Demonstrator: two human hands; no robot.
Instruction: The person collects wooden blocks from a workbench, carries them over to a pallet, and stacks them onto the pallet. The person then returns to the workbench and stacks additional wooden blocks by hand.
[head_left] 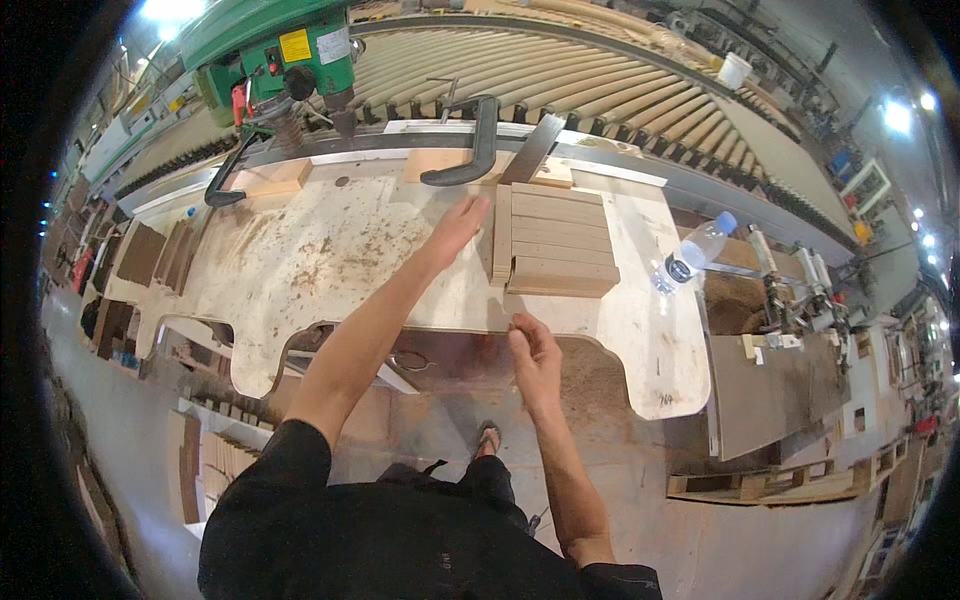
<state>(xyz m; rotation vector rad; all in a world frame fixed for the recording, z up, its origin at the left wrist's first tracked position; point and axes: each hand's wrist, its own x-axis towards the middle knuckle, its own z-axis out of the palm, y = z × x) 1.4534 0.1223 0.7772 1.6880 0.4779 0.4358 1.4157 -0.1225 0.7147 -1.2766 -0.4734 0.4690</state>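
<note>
Head view over a pale, stained table (330, 250) with a scalloped near edge. Left hand (457, 226) stretched well in from the near edge, fingers spread and flat, grip wide and holding nothing, fingertips just beside the left face of a stack of brown wooden slats (560, 250); contact with the upright slat at that face not resolvable. Right hand (535, 358) at the near edge below the stack, fingers curled narrow, apparently pinching nothing; whether a small piece sits between thumb and forefinger not determinable. Stack lying toward the right half of the table, between the near edge and the black clamp arm (478, 150) at the far edge. Step in hand, by judgement: squaring or steadying the stack before lifting a piece. Next move likely calling for a firm closing of the left hand on the end slat, with the right brought up for support. Green drill press (290, 60) at the far left corner, bit end hard to make out; clear plastic bottle (695, 250) lying near the right edge. Slat count in the stack uncertain; lower table legs, floor beneath and far racks bent and blurred by the lens rim.
</note>
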